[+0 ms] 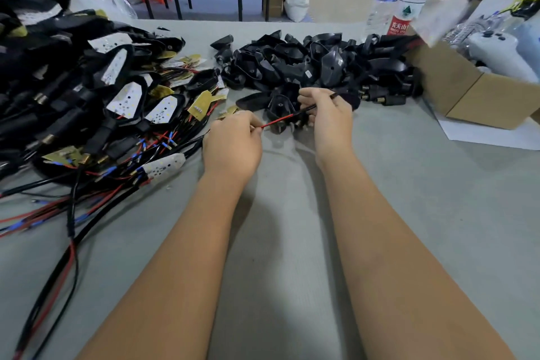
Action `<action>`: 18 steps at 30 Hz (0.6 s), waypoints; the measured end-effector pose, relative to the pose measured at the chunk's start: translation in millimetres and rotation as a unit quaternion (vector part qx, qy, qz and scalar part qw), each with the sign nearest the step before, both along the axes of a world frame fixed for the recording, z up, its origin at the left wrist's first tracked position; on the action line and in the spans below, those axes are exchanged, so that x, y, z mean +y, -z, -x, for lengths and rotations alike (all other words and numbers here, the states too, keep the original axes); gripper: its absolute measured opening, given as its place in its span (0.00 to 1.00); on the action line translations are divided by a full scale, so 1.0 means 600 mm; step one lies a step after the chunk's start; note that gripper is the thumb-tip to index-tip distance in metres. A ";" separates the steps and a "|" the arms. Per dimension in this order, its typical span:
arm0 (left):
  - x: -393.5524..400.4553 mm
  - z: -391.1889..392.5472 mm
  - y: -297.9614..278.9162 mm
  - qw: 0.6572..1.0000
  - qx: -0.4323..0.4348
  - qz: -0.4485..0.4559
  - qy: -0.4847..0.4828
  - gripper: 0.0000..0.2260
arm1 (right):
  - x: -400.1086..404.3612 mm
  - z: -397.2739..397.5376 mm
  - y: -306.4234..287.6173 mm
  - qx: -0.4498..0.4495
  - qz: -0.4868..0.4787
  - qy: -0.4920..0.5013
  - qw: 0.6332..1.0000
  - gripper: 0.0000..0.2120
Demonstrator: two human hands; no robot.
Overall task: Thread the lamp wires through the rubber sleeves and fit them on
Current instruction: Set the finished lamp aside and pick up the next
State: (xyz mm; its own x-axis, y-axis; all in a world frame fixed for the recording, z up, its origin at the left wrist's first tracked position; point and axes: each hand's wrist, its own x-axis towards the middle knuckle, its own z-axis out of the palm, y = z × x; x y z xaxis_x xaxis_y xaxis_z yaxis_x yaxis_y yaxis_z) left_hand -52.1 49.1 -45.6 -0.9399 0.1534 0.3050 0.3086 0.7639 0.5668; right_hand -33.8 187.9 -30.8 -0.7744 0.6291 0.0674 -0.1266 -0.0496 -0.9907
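the wire (277, 121) is strung in the air between the two hands, just above the grey worktop (409, 184), and its line is what matters here: it runs on a slant, low at the left and rising away to the right, red along the left stretch and black further up. the left hand (233, 143) pinches the red end with curled fingers, while the right hand (327, 114) pinches the black part higher up, fingertips closed on it. a black rubber sleeve (279, 108) sits under and just behind the wire's middle, near the right hand; whether the wire already enters it i cannot tell. the heap of loose sleeves (315, 64) lies just beyond the right hand, so that hand looks nearer to it, and the pile of wired lamps (117, 102) lies off to the left.
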 end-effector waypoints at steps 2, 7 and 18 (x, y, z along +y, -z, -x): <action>0.001 -0.008 -0.001 1.000 0.001 -0.017 0.002 0.07 | -0.004 -0.011 0.001 0.025 0.027 0.010 0.999 0.12; 0.002 -0.017 0.004 1.000 0.017 -0.016 0.007 0.07 | -0.011 -0.028 0.002 0.026 0.010 0.023 0.999 0.13; 0.000 -0.017 -0.004 0.989 0.033 -0.141 0.030 0.06 | -0.035 -0.026 0.004 0.029 0.019 -0.183 0.983 0.13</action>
State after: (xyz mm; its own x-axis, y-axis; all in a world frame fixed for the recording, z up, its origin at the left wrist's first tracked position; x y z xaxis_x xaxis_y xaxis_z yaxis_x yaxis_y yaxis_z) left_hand -42.0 49.0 -43.5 -0.9083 0.1078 0.4042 0.3920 0.5568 0.7323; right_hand -18.3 166.9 -33.0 -0.9446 0.3128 0.0996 -0.1494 -0.1396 -0.9789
